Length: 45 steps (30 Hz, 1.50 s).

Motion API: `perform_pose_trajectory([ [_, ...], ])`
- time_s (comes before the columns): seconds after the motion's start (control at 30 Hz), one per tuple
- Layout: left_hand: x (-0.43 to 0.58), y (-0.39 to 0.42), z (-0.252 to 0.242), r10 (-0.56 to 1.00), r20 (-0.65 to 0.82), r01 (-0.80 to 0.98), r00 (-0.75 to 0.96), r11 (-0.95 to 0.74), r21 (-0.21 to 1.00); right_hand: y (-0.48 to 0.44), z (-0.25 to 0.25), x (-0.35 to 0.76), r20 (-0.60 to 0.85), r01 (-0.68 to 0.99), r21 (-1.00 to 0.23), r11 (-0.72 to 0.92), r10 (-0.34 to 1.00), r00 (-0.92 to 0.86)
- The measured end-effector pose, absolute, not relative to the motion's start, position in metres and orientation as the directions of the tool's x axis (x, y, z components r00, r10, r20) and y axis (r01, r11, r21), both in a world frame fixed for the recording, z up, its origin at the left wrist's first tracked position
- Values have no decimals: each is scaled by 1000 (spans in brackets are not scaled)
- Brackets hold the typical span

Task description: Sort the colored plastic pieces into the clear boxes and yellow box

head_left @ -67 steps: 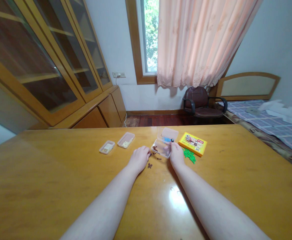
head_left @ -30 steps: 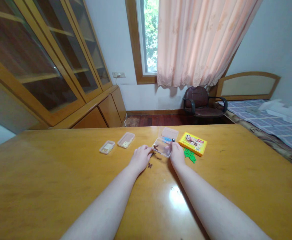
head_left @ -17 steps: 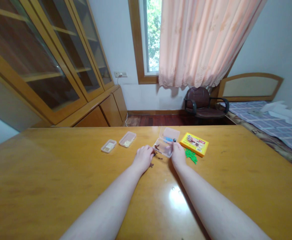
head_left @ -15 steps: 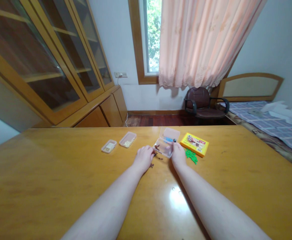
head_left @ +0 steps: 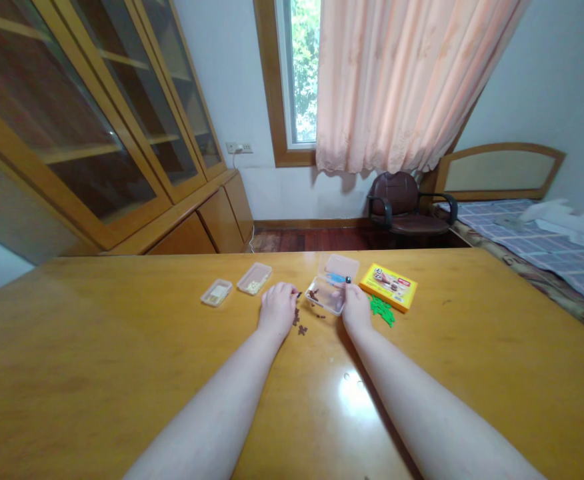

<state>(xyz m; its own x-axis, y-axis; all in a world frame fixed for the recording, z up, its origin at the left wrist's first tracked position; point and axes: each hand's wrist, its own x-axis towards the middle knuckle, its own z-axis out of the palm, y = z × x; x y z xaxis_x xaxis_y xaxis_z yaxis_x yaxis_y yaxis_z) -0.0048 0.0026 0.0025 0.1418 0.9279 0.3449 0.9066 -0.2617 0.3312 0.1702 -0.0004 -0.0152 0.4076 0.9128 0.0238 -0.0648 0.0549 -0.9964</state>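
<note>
My right hand (head_left: 356,308) grips the right side of a clear plastic box (head_left: 325,303), whose lid stands open at the far side. Inside its left end lie a few small brown pieces (head_left: 313,295). A small dark round thing (head_left: 348,280) shows at my right fingertips; I cannot tell what it is. Just left of the box, my left hand (head_left: 278,307) pinches a small dark brown piece (head_left: 299,295). Below those fingers, more brown pieces (head_left: 303,330) lie on the wooden table (head_left: 172,373). Blue pieces (head_left: 337,278) show at the lid.
A yellow printed box (head_left: 389,287) lies right of my right hand, with a heap of green pieces (head_left: 383,311) before it. To the left are two small clear boxes: one with cream pieces (head_left: 255,279), another with pale contents (head_left: 217,293). A chair (head_left: 405,207) stands beyond the table.
My left hand has drawn back leftward from the box edge with a dark brown piece at its fingertips, uncovering more brown pieces on the table. My right hand and the box stay nearly still.
</note>
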Motion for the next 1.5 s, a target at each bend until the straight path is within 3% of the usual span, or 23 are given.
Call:
perform_pose_trajectory([
  [0.17, -5, -1, 8, 863, 496, 790, 97, -370, 489, 0, -19, 169, -4, -50, -999, 15, 937, 349],
  [0.37, -1, -3, 3, 888, 413, 754, 201, -410, 514, -2, -10, 166, -3, -100, -994, 40, 916, 401],
  [0.83, 3, -3, -2, 921, 164, 854, 353, -389, 346, -5, 1, 166, -42, -122, -992, 17, 885, 464],
  [1.5, 5, -6, 0, 884, 171, 848, 435, -466, 253, -3, -4, 165, -55, -169, -985, 24, 893, 447],
])
